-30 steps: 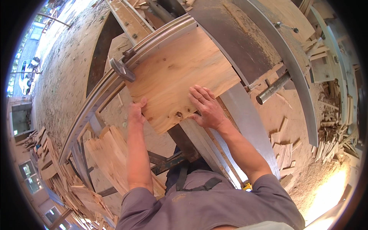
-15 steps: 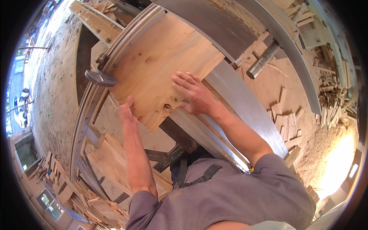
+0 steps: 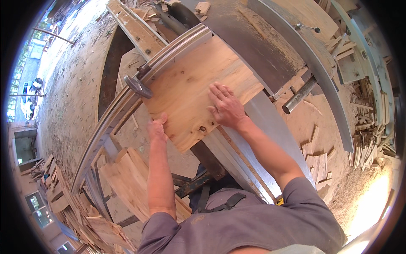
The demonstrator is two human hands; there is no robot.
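Observation:
A pale wooden board (image 3: 186, 95) with a dark knot near its close edge lies tilted across the metal table of a woodworking machine. My left hand (image 3: 157, 128) grips its near left edge, thumb on top, the other fingers mostly hidden at the edge. Flat on the board's right part rests my right hand (image 3: 226, 106), fingers stretched out and pointing away from me. A grey metal clamp-like piece (image 3: 138, 86) on the curved-looking rail (image 3: 101, 120) touches or overlaps the board's left corner; I cannot tell which.
A steel bar end (image 3: 294, 103) juts out right of the board, beside a long metal rail (image 3: 325, 72). Sawdust covers the dark machine top (image 3: 258, 46). Offcuts (image 3: 319, 156) lie on the right floor, and stacked planks (image 3: 127, 178) stand at the left.
The whole view has shifted, so the machine and board appear farther right and lower. My right hand lies slightly farther in from the board's near edge. The left keeps its grip.

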